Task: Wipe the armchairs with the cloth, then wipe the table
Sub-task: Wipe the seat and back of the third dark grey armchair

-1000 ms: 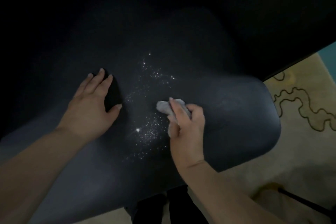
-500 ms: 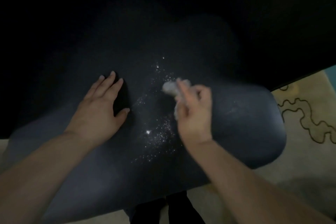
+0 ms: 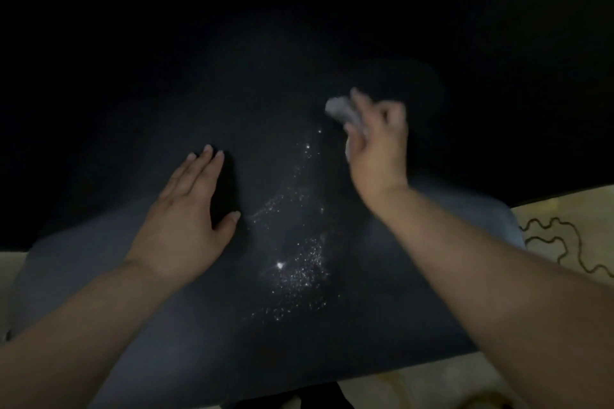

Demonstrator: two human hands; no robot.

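A crumpled grey cloth [image 3: 340,109], bunched in the curled fingers of the person's right hand [image 3: 378,146], presses against the dark upholstery of an armchair [image 3: 432,292] toward the far side of its seat, where the cushion fades into shadow. Just beside the cloth and running back toward the seat's near edge, a trail of pale glinting specks [image 3: 295,262] lies across the fabric; whether it is crumbs, dust or droplets cannot be told. The left hand [image 3: 189,216] lies flat on the cushion to the left of the specks, fingers straight and together, holding nothing, apparently bracing. Both bare forearms reach in from the near edge. Past the seat's right edge shows a cream rug [image 3: 564,226] with a dark squiggle pattern.

Judging by the specks across the middle of the seat, the wiping of this armchair looks unfinished, with most of the scatter left to clear. No other armchair and no table appears in view, so those stages seem yet to come.
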